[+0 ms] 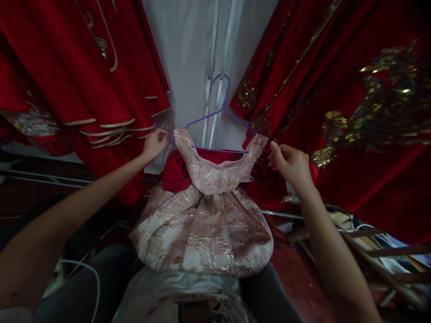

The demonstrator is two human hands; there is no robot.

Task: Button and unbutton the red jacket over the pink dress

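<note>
A small pink and white brocade dress [215, 179] with gold threads hangs by its straps on a thin purple clothes hanger [226, 96]. Its full skirt spreads across my lap. At the left end of the hanger, beside the strap, the fingers of my left hand [156, 143] are pinched together on the hanger. My right hand [292, 163] pinches the opposite end just outside the right strap, its fingertips partly hidden. Red cloth [177, 172] lies behind the bodice and shows at its left side and through the neckline.
Red garments with pale piping [111, 89] hang on the left. More red cloth with gold sequin decoration [357, 116] hangs on the right. Behind the hanger stands a grey-white panel [188, 58] with metal strips. A wooden rack [380, 251] with papers or books stands low at right.
</note>
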